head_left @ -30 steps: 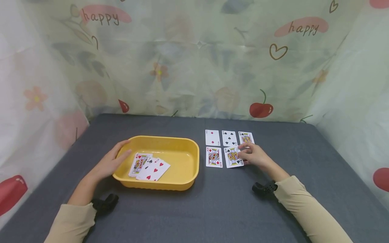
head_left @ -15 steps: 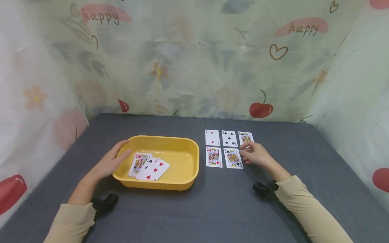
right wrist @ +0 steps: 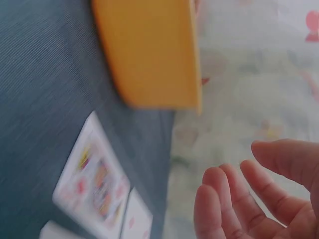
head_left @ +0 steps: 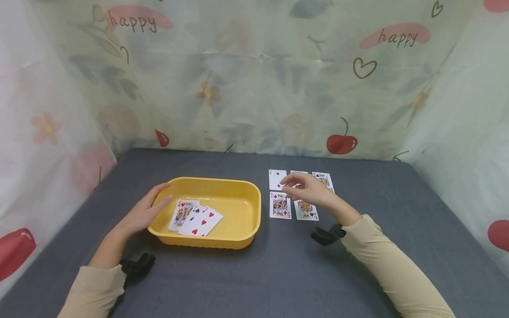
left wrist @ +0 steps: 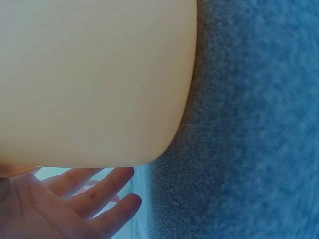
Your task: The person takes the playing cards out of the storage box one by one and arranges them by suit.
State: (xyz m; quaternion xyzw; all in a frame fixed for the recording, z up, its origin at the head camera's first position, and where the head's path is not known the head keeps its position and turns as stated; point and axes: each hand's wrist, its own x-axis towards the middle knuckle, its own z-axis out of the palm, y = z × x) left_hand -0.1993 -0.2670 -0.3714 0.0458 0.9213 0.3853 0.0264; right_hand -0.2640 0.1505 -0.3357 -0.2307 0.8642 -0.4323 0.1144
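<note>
My left hand (head_left: 145, 214) is at the left end of a yellow plastic tray (head_left: 214, 179), thumb over the rim. In the left wrist view its fingers (left wrist: 94, 199) stretch loosely past the tray wall (left wrist: 99, 89). Inside the tray a king of hearts (head_left: 183, 213) lies beside overlapping cards, a hearts card (head_left: 202, 224) on top. My right hand (head_left: 308, 190) hovers over playing cards right of the tray, holding nothing. It overlaps the five of spades and the top of the king of spades (head_left: 306, 212). The king of diamonds (head_left: 280, 206) and two of diamonds (head_left: 277, 178) lie near its fingertips.
Another king (head_left: 324, 179) lies at the back right of the card rows. Dark grey cloth (head_left: 254, 282) covers the table. A patterned curtain (head_left: 246, 106) hangs behind it and along both sides.
My right hand has let go of the king of spades, now flat in the front row, and moved left over the cards. The left hand and tray have stayed put.
</note>
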